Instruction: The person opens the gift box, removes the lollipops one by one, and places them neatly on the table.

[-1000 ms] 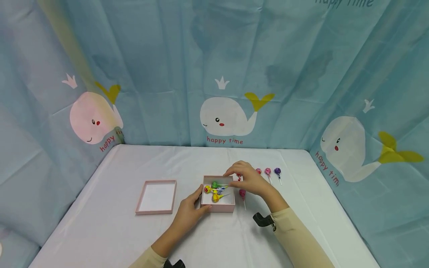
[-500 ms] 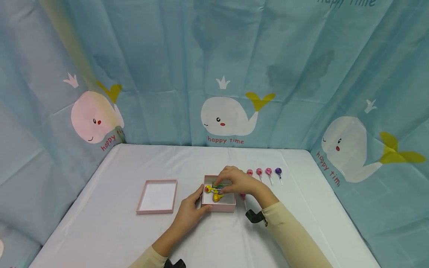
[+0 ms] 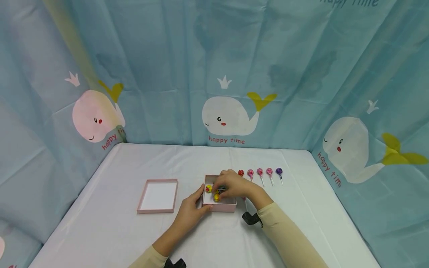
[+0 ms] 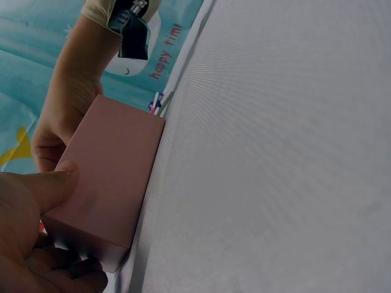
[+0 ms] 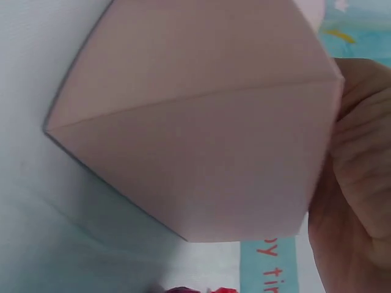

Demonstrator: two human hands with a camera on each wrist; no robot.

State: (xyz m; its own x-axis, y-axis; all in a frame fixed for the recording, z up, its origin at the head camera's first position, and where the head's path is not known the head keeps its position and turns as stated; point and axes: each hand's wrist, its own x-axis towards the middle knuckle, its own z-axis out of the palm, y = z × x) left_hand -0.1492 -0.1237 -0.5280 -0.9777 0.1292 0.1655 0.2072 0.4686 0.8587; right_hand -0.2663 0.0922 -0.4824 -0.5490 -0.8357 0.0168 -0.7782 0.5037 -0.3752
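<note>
A small pink box (image 3: 219, 208), lidless, stands on the table with lollipops inside. My left hand (image 3: 190, 210) grips its left side; in the left wrist view the thumb (image 4: 64, 177) lies on the front wall and the fingers wrap the side. My right hand (image 3: 232, 184) reaches in over the right part of the box, fingers bent down among the candy. Two yellow lollipops (image 3: 216, 197) show beside its fingertips, while the rest are covered by the hand. I cannot tell whether it pinches one. In the right wrist view, the box wall (image 5: 201, 165) hides its fingertips.
The pink-edged lid (image 3: 157, 181) lies white side up to the left. Behind the right hand, a row of several lollipops (image 3: 260, 171), red, pink and purple, lies on the white tablecloth (image 3: 110, 230). Another lollipop's stick (image 3: 246, 204) shows by the right wrist. A whale-print curtain (image 3: 161, 111) stands behind.
My right hand has moved left and down from the box's right edge into it, covering the green lollipop. More of the row behind it shows. The left hand stays on the box.
</note>
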